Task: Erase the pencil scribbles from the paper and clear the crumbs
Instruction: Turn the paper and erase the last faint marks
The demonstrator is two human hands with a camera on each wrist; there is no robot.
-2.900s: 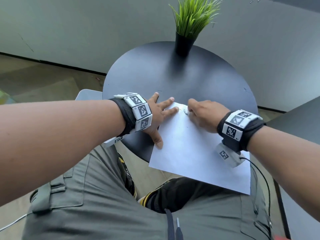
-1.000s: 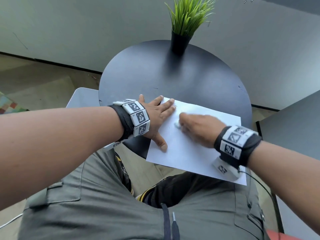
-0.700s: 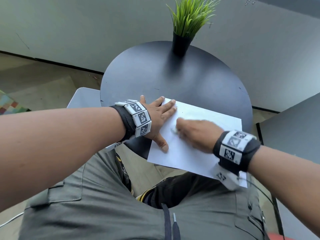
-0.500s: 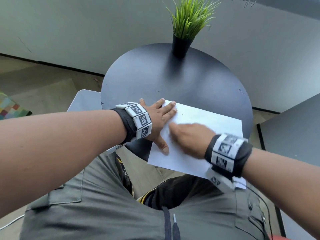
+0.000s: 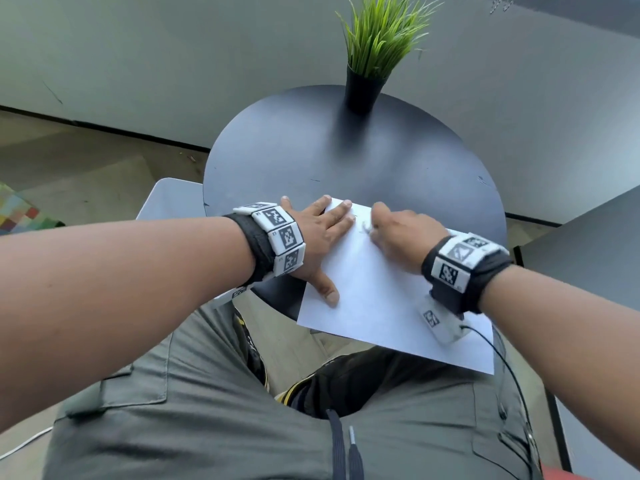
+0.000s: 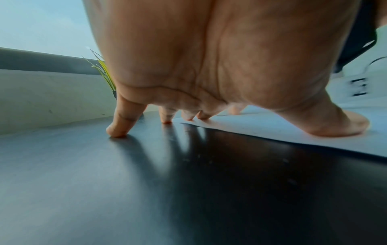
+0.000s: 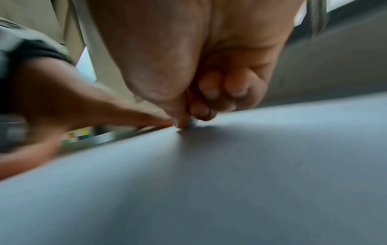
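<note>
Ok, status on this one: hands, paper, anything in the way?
Left hand flat, pinning paper. Right hand pinching eraser at scribbles. Nothing in the way.

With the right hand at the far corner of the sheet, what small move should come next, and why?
Probably a short rub over the pencil scribble: grey marks still show on the paper beside the right hand, which pinches a small eraser against the sheet, while the left hand presses the paper flat.
</note>
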